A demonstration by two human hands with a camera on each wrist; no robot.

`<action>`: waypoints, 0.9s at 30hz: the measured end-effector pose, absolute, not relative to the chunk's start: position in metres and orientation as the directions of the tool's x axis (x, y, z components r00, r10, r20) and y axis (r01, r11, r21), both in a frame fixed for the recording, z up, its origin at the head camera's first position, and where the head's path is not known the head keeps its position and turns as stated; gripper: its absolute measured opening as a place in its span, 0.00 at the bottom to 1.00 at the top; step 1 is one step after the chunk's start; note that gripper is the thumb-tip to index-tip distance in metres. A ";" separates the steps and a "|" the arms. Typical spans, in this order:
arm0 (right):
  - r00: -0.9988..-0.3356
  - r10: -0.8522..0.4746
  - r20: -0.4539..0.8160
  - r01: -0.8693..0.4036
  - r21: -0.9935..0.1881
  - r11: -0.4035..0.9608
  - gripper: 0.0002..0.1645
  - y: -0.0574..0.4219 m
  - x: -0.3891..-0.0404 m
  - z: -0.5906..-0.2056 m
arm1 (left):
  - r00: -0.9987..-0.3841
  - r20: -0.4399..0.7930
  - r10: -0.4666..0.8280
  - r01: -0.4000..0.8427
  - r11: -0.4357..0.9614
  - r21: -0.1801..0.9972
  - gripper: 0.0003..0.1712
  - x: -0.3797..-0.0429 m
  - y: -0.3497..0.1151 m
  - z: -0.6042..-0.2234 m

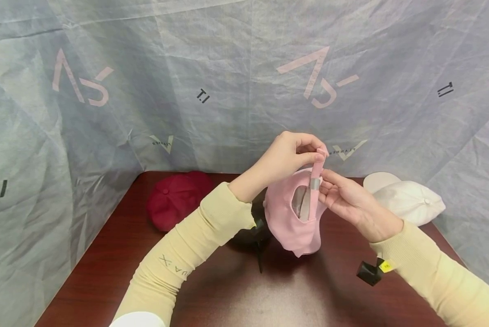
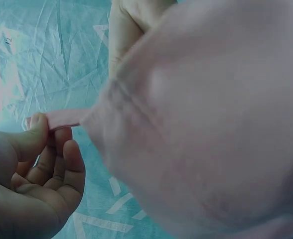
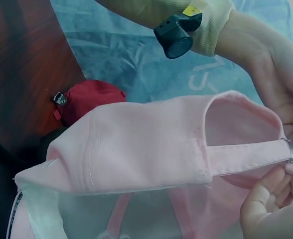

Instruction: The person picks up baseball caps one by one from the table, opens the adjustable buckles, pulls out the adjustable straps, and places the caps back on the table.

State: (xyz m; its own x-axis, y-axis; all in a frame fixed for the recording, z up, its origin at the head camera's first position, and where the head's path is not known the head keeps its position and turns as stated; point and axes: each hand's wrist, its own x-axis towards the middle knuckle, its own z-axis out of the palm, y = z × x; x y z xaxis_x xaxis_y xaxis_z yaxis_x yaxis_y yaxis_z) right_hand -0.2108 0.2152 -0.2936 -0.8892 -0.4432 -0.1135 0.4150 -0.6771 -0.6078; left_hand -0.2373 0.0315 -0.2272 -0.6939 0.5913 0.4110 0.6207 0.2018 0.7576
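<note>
A pink baseball cap (image 1: 285, 213) hangs above the table, its back opening and adjustable strap (image 1: 315, 170) facing me. My left hand (image 1: 285, 152) pinches the strap's upper end between thumb and fingers; the left wrist view shows this pinch on the strap tip (image 2: 62, 118). Lower down, by the metal buckle (image 1: 315, 183), my right hand (image 1: 352, 202) holds the cap's strap side with bent fingers, palm turned up. In the right wrist view, the right fingers (image 3: 268, 191) lie beside the buckle, and the cap's inside shows below. The right thumb is partly hidden.
A dark red cap (image 1: 179, 195) lies at the table's back left, a white cap (image 1: 407, 197) at the back right. Something black (image 1: 244, 238) sits behind my left forearm. Grey printed cloth (image 1: 236, 68) hangs behind the brown table (image 1: 269, 295).
</note>
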 end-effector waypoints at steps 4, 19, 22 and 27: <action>-0.899 -0.422 -0.114 0.393 -0.632 -0.668 0.10 0.215 -0.212 -0.294 | -0.705 0.395 0.589 0.619 0.240 0.747 0.07 -0.237 0.030 -0.228; -0.933 -0.352 -0.075 0.312 -0.655 -0.688 0.09 0.218 -0.217 -0.294 | -0.706 0.393 0.589 0.645 0.308 0.699 0.04 -0.224 0.029 -0.236; -0.934 -0.350 -0.068 0.304 -0.663 -0.684 0.11 0.218 -0.217 -0.293 | -0.693 0.419 0.587 0.675 0.325 0.662 0.05 -0.220 0.030 -0.238; -0.938 -0.340 -0.065 0.291 -0.679 -0.674 0.11 0.218 -0.217 -0.291 | -0.676 0.453 0.582 0.709 0.345 0.614 0.03 -0.215 0.030 -0.241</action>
